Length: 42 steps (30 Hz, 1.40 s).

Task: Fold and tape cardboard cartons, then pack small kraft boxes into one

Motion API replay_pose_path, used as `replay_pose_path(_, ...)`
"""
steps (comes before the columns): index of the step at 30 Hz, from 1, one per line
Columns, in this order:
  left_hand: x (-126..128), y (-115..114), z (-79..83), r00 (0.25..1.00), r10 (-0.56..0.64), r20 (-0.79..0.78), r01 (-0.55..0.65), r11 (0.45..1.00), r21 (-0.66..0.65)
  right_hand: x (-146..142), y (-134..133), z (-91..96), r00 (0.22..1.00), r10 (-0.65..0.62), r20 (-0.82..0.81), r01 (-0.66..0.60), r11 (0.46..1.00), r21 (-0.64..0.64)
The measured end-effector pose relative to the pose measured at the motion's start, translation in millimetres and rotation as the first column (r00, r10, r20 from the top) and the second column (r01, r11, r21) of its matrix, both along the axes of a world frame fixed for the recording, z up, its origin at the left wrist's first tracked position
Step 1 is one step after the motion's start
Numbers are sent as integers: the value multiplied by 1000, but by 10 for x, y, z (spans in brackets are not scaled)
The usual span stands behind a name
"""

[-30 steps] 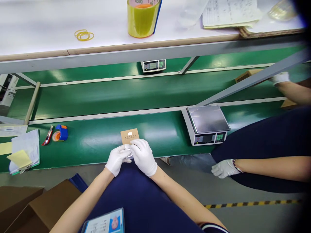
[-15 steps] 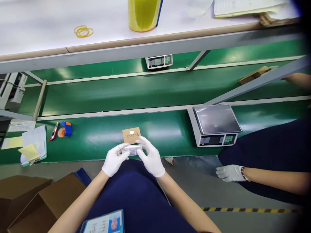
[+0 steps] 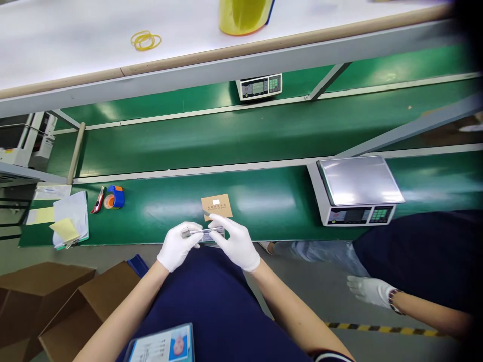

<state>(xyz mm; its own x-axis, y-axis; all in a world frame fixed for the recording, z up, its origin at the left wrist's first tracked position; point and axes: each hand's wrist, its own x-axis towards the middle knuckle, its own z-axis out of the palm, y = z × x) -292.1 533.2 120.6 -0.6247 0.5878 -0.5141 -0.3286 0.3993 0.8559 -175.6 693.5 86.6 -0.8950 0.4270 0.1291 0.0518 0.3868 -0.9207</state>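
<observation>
Both my hands wear white gloves and meet at the near edge of the green belt. My left hand and my right hand pinch the two ends of a small clear plastic packet held flat between them. Just beyond the packet, a small brown card box with a white label lies on the belt, touching neither hand.
A weighing scale stands on the belt at right. A co-worker's gloved hand is at lower right. A tape dispenser, a red cutter and papers lie at left. Open cardboard boxes sit on the floor.
My hands have drawn apart and stretched the clear packet out flat between them. The view has swung right and down; the co-worker's hand has dropped lower.
</observation>
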Motion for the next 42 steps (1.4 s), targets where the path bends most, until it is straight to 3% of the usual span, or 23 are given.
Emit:
replay_pose_path(6, -303, -432, 21, 1000, 4, 12, -4, 1000, 5, -329, -407, 136, 999, 21, 47, -19, 999, -32)
replay_pose_path(14, -966, -1419, 47, 999, -46, 19, 45, 999, 20, -977, -1403, 209, 995, 19, 95, -4, 987, -161)
replay_pose_path(20, -1393, -2089, -113, 996, -73, -42, 76, 995, 72, -1429, -2030, 186, 985, -16, 169, 43, 986, -158)
replay_pose_path(24, -1609, -2392, -207, 996, -83, 39, 77, 989, 128, -1650, -2344, 203, 979, -54, 196, 88, 982, -168)
replay_pose_path(28, -1785, -2507, -232, 989, -114, 90, 99, 983, 157, -1753, -2520, 210, 970, -123, 208, 159, 973, -166)
replay_pose_path(34, -1881, -2398, -286, 992, -128, 18, 124, 980, 157, -1766, -2481, 252, 951, -194, 243, 221, 971, -90)
replay_pose_path(38, -1793, -2246, -448, 966, -113, 232, 56, 970, 236, -1769, -2374, 195, 930, -210, 300, 237, 970, -56)
replay_pose_path(42, -1643, -2129, -663, 875, -34, 482, -96, 965, 243, -1689, -2089, 41, 944, -105, 313, 166, 971, -174)
